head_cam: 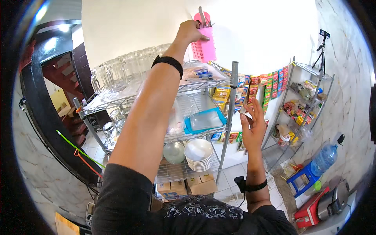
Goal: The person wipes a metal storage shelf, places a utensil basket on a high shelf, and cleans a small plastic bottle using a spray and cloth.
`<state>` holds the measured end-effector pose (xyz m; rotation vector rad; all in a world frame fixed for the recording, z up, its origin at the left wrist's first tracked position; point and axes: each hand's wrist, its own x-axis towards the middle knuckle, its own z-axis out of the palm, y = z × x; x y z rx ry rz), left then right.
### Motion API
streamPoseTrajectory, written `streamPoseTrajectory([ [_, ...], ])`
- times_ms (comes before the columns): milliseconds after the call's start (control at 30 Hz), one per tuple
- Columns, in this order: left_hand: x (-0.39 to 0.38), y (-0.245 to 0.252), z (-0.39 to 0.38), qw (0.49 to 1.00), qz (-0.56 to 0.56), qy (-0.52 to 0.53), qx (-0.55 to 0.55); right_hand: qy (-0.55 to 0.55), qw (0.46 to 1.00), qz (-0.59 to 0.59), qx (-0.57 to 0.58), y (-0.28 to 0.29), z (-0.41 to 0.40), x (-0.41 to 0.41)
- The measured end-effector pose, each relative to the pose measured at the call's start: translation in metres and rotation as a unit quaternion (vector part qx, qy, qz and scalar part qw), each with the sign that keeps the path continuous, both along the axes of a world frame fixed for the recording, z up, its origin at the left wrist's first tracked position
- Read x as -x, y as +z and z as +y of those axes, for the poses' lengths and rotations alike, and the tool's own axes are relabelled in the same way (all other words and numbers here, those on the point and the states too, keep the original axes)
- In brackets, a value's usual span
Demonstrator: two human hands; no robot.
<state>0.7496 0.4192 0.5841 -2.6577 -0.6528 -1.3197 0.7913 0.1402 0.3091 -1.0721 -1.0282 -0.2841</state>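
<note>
My left hand [192, 31] reaches up to a pink plastic cutlery holder [210, 44] and grips its upper left side, thumb across the front. A knife [201, 15] and several other utensils stick up out of the holder. It is above the back of a wire shelving unit's top shelf [188, 85], against the white wall; whether it hangs or is lifted I cannot tell. My right hand [254, 127] is raised to the right of the unit's grey post [230, 117], fingers apart and nothing visible in it. Behind it hang strips of sachets [253, 88].
Glass mugs [129, 64] line the top shelf's left side. Lower down are a blue-rimmed tray [205, 120], stacked white bowls [199, 154] and cardboard boxes [202, 183]. A second wire rack [305, 101] and a water jug [324, 160] on a blue stool [304, 179] stand right.
</note>
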Motion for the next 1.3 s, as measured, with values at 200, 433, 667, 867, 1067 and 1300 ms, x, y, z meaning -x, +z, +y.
streamPoseTrajectory([
  [200,0.001,-0.010,0.024,0.998,0.057,0.009,0.006,0.007,1.000,-0.006,-0.010,0.004,0.011,-0.002],
  [433,-0.006,-0.023,0.026,0.998,0.061,0.001,0.009,0.001,1.000,-0.009,-0.019,0.007,0.015,-0.004],
  [667,-0.006,-0.030,0.028,0.997,0.072,0.005,-0.006,0.007,1.000,-0.001,0.002,0.005,0.016,-0.001],
  [867,0.008,0.005,0.039,0.960,0.066,-0.056,0.264,0.010,1.000,-0.010,0.011,0.001,0.020,-0.003],
  [1067,0.024,0.031,0.034,0.953,0.089,0.054,0.284,0.021,0.999,-0.005,0.025,0.000,0.026,0.000],
  [1300,0.012,0.008,0.015,0.948,0.168,-0.019,0.268,0.019,0.999,-0.020,0.023,-0.001,0.025,-0.001],
])
